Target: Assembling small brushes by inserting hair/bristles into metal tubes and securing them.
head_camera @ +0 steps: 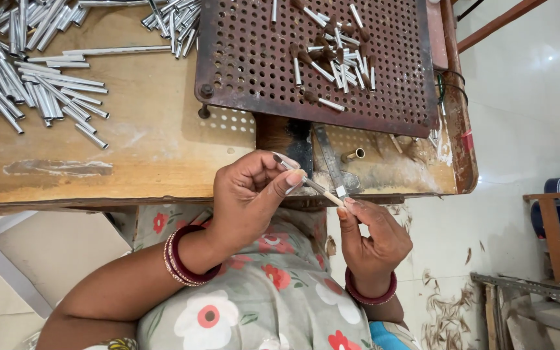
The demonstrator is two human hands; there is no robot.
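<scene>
Two hands meet just below the front edge of the wooden table. The left hand pinches the metal end of a thin stick with closed fingers. The right hand grips the other end. The stick hangs just off the table edge. On the table, a rusty tray with holes holds small brush pieces. Shiny metal tubes lie on the table, left of the tray.

No packages, signs or screens; small red tag on table's right edge.
</scene>
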